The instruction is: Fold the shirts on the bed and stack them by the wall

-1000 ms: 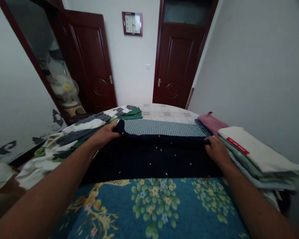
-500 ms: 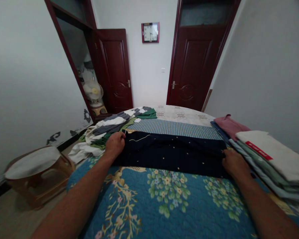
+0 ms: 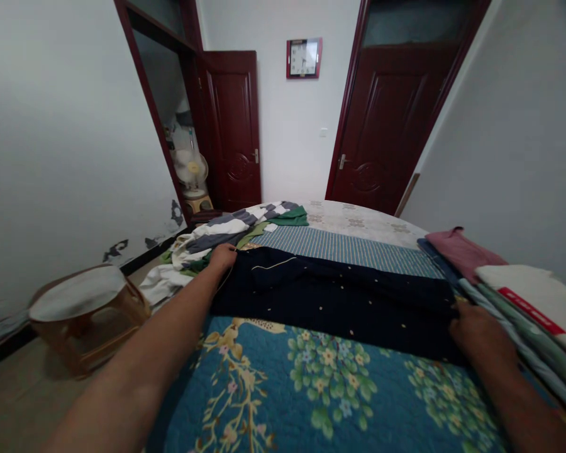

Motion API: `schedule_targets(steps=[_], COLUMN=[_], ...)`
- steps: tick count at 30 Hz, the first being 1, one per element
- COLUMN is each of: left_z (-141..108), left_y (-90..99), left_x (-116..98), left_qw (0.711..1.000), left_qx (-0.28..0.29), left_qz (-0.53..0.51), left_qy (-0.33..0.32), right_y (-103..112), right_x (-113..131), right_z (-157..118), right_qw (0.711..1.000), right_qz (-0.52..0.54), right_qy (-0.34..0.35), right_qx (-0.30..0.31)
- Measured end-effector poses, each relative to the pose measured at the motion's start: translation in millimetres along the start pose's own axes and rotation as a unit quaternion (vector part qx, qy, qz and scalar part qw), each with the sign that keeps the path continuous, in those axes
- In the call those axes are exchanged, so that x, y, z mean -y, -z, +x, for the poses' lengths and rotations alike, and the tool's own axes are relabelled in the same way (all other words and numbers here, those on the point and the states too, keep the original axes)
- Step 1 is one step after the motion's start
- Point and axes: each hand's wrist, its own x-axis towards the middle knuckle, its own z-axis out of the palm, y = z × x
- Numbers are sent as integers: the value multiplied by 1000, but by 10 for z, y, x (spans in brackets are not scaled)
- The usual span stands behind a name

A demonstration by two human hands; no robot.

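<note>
A pair of navy trousers (image 3: 330, 296) with small pale dots and a cream piped line lies stretched out as a long strip across the quilt (image 3: 264, 384). My left hand (image 3: 224, 257) pinches the far corner of its left end. At the right end, my right hand (image 3: 481, 330) is closed on the edge, its fingertips partly hidden. Right beside that hand stands a stack of folded clothes, with a white folded shirt (image 3: 523, 280) bearing a red strip and a pink folded garment (image 3: 466, 248).
Loose clothes (image 3: 236, 229) lie in a heap at the far left of the bed. Behind the trousers is a striped cloth (image 3: 353, 248). A stool (image 3: 87, 308) stands on the floor at left. A fan (image 3: 191, 170) shows through the doorway, beside an open door (image 3: 233, 126).
The view has turned slightly left, so the room appears shifted right. Both hands keep their hold on the trousers' ends, and the right end appears lower in view.
</note>
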Motion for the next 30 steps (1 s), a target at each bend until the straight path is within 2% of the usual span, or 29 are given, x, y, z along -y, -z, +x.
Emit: schedule_targets(steps=[3, 6, 11, 12, 16, 18, 21, 23, 25, 27, 30], left_z=[19, -42, -298, -345, -429, -424, -415, -436, -491, -583, -774], left_y=[-7, 20, 22, -8, -194, -266, -269, -218, -157, -109, -75], left_x=[41, -34, -343, -404, -558, -588, -612, -620, -617, -601, -576], left_qw=[1000, 1000, 990, 990, 997, 996, 994, 989, 982, 986, 987], left_qx=[4, -9, -96, -86, 32, 59, 32, -16, -40, -19, 2], left_qz=[9, 22, 43, 46, 29, 5, -64, -141, -185, -149, -23], left_qy=[1, -5, -91, -101, -65, -70, -77, -47, -28, -67, -161], right_y=[-1, 3, 63, 93, 244, 303, 346, 353, 353, 348, 331], right_x=[-22, -30, -40, -35, 28, 67, 108, 123, 129, 128, 116], right_z=[0, -4, -17, -21, -40, -46, -56, -63, -66, -64, -53], right_qw=[1000, 1000, 1000, 1000, 1000, 999, 999, 999, 999, 999, 999], right_qz=[2, 7, 12, 11, -1, -10, -14, -14, -12, -8, -2], right_qy=[-2, -4, -12, -11, -25, -33, -38, -41, -43, -43, -39], right_qx=[10, 11, -11, -14, 2, 18, 28, 27, 23, 22, 21])
